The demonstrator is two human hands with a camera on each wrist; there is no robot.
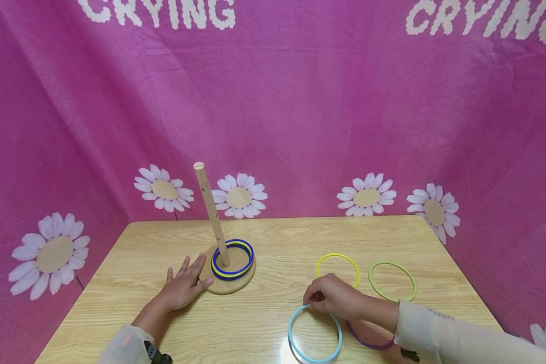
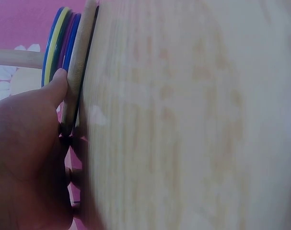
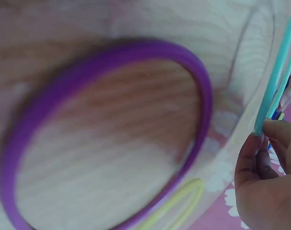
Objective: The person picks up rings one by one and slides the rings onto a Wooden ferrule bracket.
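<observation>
A light blue ring (image 1: 291, 333) is pinched at its far edge by my right hand (image 1: 334, 296). In the right wrist view the ring (image 3: 274, 72) is raised off the tabletop. On the left stands a wooden peg (image 1: 211, 212) on a round wooden base (image 1: 229, 287). Several stacked rings (image 2: 54, 45), blue, yellow, green and purple among them, lie around the peg on that base. My left hand (image 1: 182, 285) rests against the base's left edge with fingers spread, and its thumb touches the base's side.
A purple ring (image 3: 207, 96) lies on the wooden table (image 1: 273, 253) beneath my right forearm. Beyond the right hand lie a yellow ring (image 1: 338, 254) and a yellow-green ring (image 1: 415, 285). A pink cloth (image 1: 300, 126) with daisies hangs behind the table.
</observation>
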